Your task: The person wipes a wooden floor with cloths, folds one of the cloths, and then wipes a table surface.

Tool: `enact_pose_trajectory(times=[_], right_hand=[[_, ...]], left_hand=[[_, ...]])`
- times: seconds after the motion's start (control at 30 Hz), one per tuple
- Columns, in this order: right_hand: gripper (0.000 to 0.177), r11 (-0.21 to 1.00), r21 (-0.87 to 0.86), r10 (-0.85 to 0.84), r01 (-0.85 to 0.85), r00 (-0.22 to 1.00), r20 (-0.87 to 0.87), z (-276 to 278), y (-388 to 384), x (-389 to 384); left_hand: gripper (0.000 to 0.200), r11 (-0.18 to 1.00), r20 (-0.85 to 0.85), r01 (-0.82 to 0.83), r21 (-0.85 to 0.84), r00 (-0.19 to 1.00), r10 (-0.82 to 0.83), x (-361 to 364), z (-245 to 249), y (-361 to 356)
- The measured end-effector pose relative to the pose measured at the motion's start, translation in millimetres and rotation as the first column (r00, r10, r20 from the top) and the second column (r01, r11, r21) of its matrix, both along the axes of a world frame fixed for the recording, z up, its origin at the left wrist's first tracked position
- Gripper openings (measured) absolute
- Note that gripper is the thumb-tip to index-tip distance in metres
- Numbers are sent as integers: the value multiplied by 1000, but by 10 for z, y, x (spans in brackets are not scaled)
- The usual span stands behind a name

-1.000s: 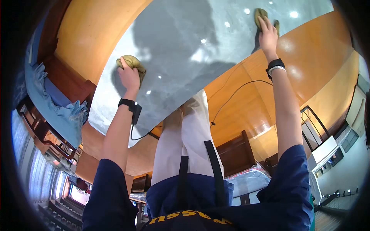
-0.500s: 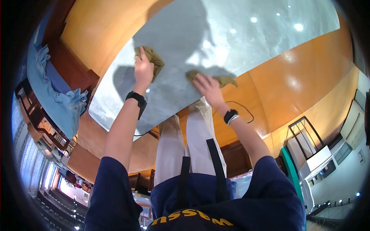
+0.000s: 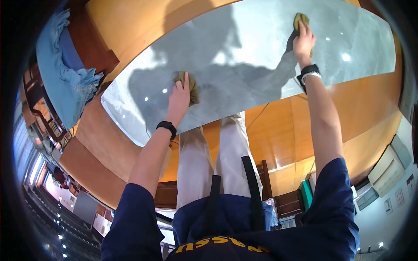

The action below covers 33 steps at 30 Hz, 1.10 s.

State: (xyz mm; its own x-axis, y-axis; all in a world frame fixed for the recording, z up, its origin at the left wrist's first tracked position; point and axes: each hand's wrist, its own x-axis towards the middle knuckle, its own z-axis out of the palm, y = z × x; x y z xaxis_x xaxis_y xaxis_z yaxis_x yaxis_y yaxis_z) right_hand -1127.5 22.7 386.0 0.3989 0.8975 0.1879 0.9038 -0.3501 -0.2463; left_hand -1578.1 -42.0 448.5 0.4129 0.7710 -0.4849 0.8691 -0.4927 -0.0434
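A glossy grey marble tabletop [image 3: 244, 56] stretches in front of me. My left hand [image 3: 179, 96] lies flat on an olive cloth [image 3: 191, 87] near the table's near edge. Far out to the right, my right hand [image 3: 302, 41] presses a second olive cloth [image 3: 300, 19] onto the stone with the arm stretched full length. Both wrists wear dark bands. My shadow falls across the middle of the top.
A wooden chair [image 3: 93, 41] draped with a blue cloth [image 3: 61, 69] stands at the table's left end. Shiny orange wooden floor [image 3: 348, 117] surrounds the table. A dark wooden chair [image 3: 285, 202] sits behind my legs. A thin cable [image 3: 257, 116] hangs below the table's edge.
My right hand has swept from the near edge out to the far right of the tabletop. My left hand slid its cloth toward the near edge, more to the right.
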Motion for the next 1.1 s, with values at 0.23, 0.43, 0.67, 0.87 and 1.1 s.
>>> enact_pose_trajectory(times=[0.23, 0.43, 0.67, 0.87, 1.1], right_hand=[[52, 944, 6, 330, -330, 944, -17, -56, 258, -868], [51, 504, 3, 822, -864, 479, -307, 250, -1176, -1720], [46, 206, -153, 844, -967, 254, -473, 471, -2336, -1019], [51, 651, -102, 696, -752, 645, -314, 929, -1869, -291], [54, 997, -66, 48, -48, 999, 5, 534, -677, 357]], left_hand=[[79, 999, -58, 44, 0, 997, -44, 75, 51, 28], [77, 1000, -85, 9, 12, 996, -8, 80, 44, 58], [79, 998, -108, -39, -40, 994, 34, 53, -56, 10], [78, 997, -170, -67, -29, 984, 61, 117, -33, 8], [78, 997, -139, -75, 10, 987, 76, 71, -126, -19]])
